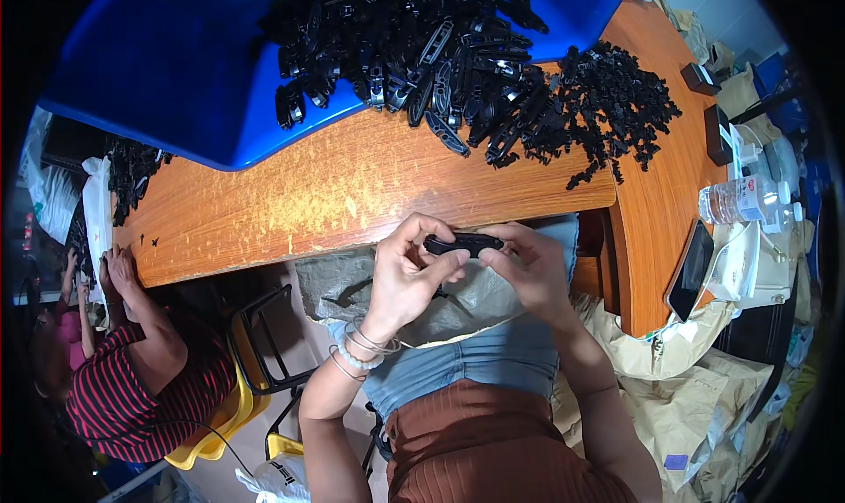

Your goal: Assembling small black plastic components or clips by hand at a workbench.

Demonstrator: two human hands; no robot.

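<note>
Over my lap, just off the table's near edge, both hands hold a black oblong plastic part point(466, 245) level between them. My left hand point(405, 279) pinches its left end with thumb and fingers. At the other end, the thumb and fingers of my right hand point(534, 270) are closed on it. Fingers cover both ends, so its full shape is partly hidden. Beyond the hands, a heap of similar black oblong parts point(436, 85) spills from a tilted blue bin point(194, 80) onto the wooden table point(308, 195). Small black pieces point(620, 98) form a pile to its right.
Grey sheeting point(343, 292) covers my lap. At right are a phone point(691, 270), a water bottle point(735, 199) and brown paper sacks point(678, 397). A person in a striped shirt point(145, 393) sits at left, near a yellow chair point(211, 424). More black parts point(132, 173) lie at the table's left end.
</note>
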